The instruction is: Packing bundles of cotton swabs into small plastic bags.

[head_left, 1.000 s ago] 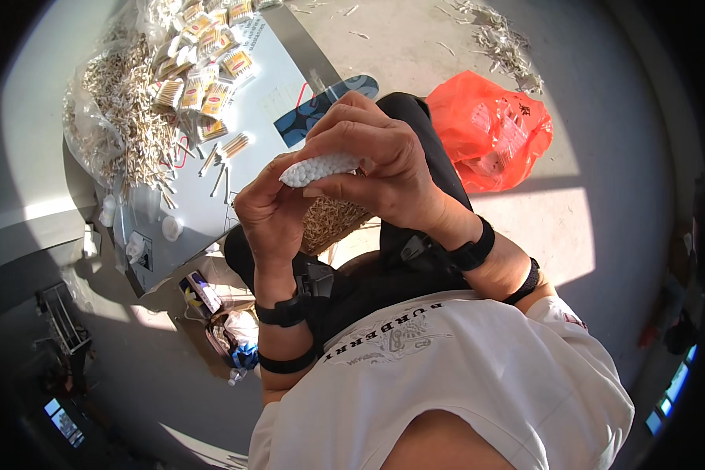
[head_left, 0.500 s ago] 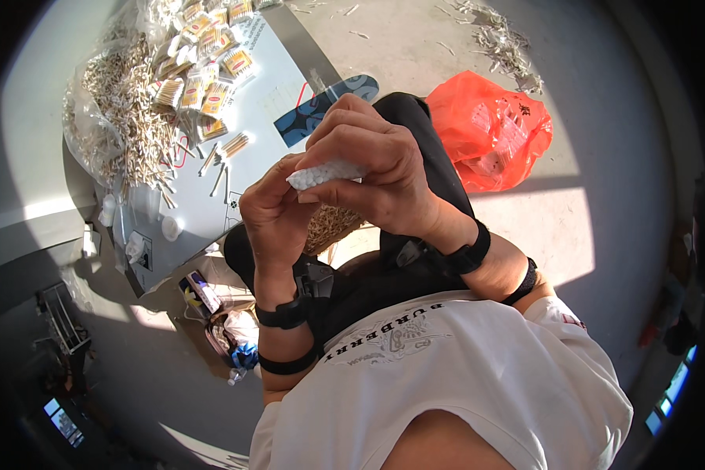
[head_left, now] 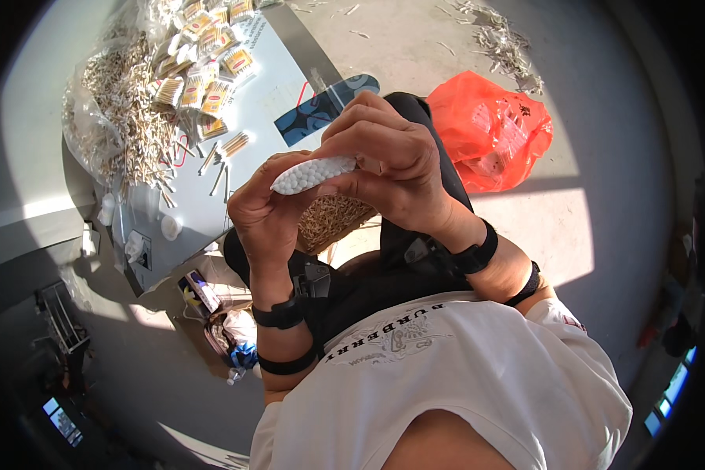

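A bundle of cotton swabs [head_left: 312, 175], its round white tips facing me, is held up between my two hands. My left hand [head_left: 265, 210] is closed on its left end, the thumb along the edge. From the right, my right hand [head_left: 395, 160] pinches the other end between thumb and bent fingers. Whether a clear bag wraps the bundle, I cannot tell for certain. Below my hands, between my legs, is a container heaped with brown-stemmed swabs [head_left: 333, 222], partly hidden by my hands.
On the grey-white table [head_left: 270, 70] at the left lie a heap of loose swabs [head_left: 133, 110] and several filled packets [head_left: 215, 98]. A red plastic bag [head_left: 486, 129] stands on the floor at right. Small white scraps [head_left: 503, 43] are piled beyond it. A box of odds and ends [head_left: 227, 333] sits lower left.
My hands have spread slightly apart, and the bundle has turned so more of its white tips show. More of the brown-stemmed swabs below is visible.
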A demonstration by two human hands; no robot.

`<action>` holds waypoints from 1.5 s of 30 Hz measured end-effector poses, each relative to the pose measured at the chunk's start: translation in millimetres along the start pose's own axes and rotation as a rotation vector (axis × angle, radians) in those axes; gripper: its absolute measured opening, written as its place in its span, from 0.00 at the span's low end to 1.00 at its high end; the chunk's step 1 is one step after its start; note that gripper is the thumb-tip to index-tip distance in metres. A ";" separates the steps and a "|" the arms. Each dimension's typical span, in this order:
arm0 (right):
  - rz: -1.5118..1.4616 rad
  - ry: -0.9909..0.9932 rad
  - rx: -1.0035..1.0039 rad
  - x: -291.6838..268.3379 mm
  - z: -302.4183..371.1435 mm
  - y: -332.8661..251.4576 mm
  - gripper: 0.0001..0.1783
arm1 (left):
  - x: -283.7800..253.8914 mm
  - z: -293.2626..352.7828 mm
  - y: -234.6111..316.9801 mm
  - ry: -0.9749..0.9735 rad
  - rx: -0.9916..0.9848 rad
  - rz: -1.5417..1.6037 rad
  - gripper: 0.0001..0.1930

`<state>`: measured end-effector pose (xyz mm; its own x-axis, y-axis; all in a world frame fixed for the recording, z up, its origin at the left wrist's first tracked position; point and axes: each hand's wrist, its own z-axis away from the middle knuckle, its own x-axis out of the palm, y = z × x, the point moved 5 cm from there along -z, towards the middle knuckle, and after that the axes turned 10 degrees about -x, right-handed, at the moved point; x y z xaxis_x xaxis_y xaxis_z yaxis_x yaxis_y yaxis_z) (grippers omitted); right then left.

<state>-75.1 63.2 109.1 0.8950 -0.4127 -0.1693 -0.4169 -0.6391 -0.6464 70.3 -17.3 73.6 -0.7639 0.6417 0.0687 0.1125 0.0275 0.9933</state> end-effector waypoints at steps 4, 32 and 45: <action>-0.016 -0.027 0.000 -0.4 -0.2 0.8 0.17 | 1.5 0.4 -3.0 -0.029 -0.013 -0.004 0.12; -0.066 0.131 0.326 9.0 7.3 20.1 0.13 | 11.2 2.9 -23.4 -0.013 -0.226 0.372 0.10; -0.536 0.445 0.648 13.7 31.9 57.9 0.16 | 12.3 -1.7 -26.1 0.267 -0.377 0.399 0.12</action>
<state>-81.8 41.3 45.6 0.7434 -0.4638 0.4818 0.3200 -0.3859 -0.8653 56.9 -11.4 48.7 -0.8475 0.3308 0.4152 0.2276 -0.4801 0.8472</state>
